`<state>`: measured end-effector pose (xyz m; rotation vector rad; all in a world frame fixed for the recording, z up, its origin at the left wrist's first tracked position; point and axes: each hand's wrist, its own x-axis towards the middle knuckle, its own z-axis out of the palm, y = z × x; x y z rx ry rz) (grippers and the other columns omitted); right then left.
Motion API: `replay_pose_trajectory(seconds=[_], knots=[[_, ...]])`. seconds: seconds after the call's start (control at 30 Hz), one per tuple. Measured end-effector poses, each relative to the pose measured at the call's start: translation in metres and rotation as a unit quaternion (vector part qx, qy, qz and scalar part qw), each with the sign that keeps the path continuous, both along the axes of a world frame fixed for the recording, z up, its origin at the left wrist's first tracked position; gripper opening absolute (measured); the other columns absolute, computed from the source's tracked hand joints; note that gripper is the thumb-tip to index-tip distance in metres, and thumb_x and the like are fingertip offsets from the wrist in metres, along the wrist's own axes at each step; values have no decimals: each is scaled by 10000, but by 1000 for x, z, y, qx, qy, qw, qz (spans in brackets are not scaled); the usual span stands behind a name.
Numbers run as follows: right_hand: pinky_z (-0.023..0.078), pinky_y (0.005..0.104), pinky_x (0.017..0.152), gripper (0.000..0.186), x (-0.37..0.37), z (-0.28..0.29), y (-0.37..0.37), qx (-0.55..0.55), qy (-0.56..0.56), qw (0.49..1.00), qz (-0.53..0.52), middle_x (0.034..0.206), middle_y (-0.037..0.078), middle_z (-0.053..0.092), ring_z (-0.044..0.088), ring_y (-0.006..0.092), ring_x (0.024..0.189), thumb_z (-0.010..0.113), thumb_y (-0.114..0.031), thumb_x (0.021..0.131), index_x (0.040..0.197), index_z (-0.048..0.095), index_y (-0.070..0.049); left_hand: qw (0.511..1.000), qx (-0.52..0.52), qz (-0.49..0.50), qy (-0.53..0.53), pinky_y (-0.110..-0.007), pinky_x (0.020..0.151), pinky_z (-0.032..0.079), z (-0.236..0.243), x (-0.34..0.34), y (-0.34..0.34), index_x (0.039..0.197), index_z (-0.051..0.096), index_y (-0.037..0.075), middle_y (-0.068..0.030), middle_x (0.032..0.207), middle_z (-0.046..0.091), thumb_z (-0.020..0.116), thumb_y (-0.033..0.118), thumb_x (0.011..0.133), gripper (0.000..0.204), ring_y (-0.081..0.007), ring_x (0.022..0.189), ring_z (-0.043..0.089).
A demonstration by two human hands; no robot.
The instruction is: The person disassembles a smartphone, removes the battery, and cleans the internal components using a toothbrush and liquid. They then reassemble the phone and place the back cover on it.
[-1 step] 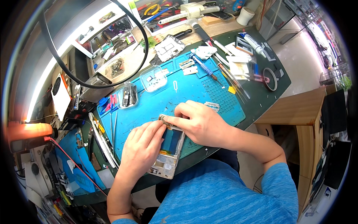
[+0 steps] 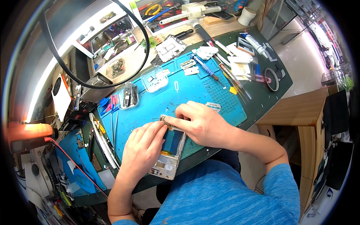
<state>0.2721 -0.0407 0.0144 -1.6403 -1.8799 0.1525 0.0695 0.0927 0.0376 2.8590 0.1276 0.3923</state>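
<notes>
From my end of the link I see both hands together on one thing, a silvery phone frame [image 2: 165, 165] at the near edge of a blue work mat [image 2: 157, 108]. The left hand [image 2: 140, 148] lies along the frame's left side, its fingers stretched toward the far end. The right hand [image 2: 204, 123] comes in from the other side, thumb and fingers bent, and its fingertips sit just beside those of the left at that same end. I make out a small metallic part there — mostly covered by the fingers, so I cannot tell its kind, nor whether either hand is truly clamped on anything. Between the hands I see a dark blue panel [image 2: 172, 142] set in the frame, whose near end reaches past the mat and over the desk edge.

Left of the hands I have a pair of tweezers [image 2: 115, 129] lying on the mat. Beyond them stand two clear tubs: a left tub [image 2: 136, 105] with dark parts inside and a right tub [image 2: 153, 89] with small pale pieces. A thin wire loop [image 2: 176, 87] lies near the middle — and a flat blade [image 2: 213, 107] rests just beyond the right hand. Farther off I spot a blue-handled tool [image 2: 204, 67], slanting across the mat's far right part.
</notes>
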Motion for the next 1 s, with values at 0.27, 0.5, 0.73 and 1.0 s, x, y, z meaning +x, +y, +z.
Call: replay_pose_trajectory(seconds=[0.27, 0.5, 0.73, 1.0], knots=[[495, 316, 740, 374, 3, -1, 1, 54, -166, 984, 25, 956, 39, 597, 606, 187, 907, 640, -162, 877, 1217, 692, -15, 999, -30, 14, -9, -412, 890, 550, 1, -1, 0, 1233, 683, 11, -118, 1221, 634, 744, 17, 802, 435, -293, 1080, 665], [499, 310, 727, 307, 11, 3, 4, 35, -169, 983, 56, 975, 34, 608, 611, 181, 921, 637, -168, 878, 1151, 705, -45, 998, -48, 25, 6, -438, 890, 538, 1, -3, -2, 1268, 673, 28, -136, 1182, 618, 736, 6, 839, 435, -331, 1058, 646], [499, 309, 725, 285, 35, -1, 20, 84, -161, 978, 106, 977, 11, 591, 605, 172, 933, 652, -191, 870, 1144, 721, -159, 999, -29, 33, -13, -413, 865, 551, 2, 2, -3, 1222, 684, 17, -124, 1149, 627, 731, -4, 806, 419, -302, 1037, 666], [503, 328, 781, 322, 46, -3, 29, 78, -139, 975, 156, 975, 3, 601, 608, 186, 934, 676, -164, 856, 1173, 732, -164, 998, -52, 38, -9, -450, 897, 520, 0, 6, -2, 1242, 657, 3, -139, 1183, 630, 713, -3, 844, 402, -348, 1043, 640]])
